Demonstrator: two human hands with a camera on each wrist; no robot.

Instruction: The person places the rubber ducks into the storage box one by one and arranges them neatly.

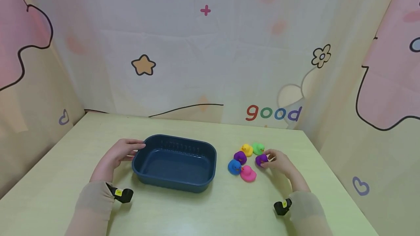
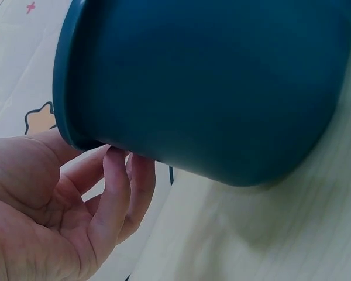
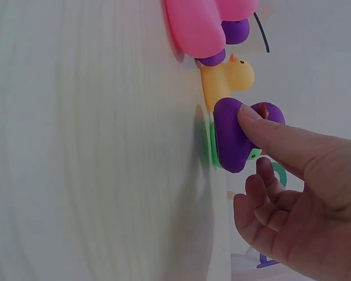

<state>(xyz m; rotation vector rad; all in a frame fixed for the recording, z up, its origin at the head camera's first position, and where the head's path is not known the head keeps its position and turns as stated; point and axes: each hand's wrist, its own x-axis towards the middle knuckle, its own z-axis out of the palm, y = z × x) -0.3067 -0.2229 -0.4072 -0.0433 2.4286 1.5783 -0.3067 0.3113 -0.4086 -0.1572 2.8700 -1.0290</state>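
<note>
A dark blue rectangular basin (image 1: 174,187) stands on the table, with nothing inside. At its left end my left hand (image 1: 123,151) grips the rim; in the left wrist view the curled fingers (image 2: 118,181) meet the wall just under the lip. My right hand (image 1: 279,161) pinches a purple rubber duck (image 3: 231,137), the thumb lying against its near side. Beside it sit a yellow duck (image 1: 247,150), a green duck (image 1: 258,148), a second purple duck (image 1: 240,157), a blue duck (image 1: 234,167) and a pink duck (image 1: 248,174), close together.
The pale wood-grain table (image 1: 197,214) ends at a printed cloth backdrop (image 1: 183,83) behind and on both sides. Black wrist cameras are strapped over both sleeves. The ducks are to the right of the basin, a short gap away.
</note>
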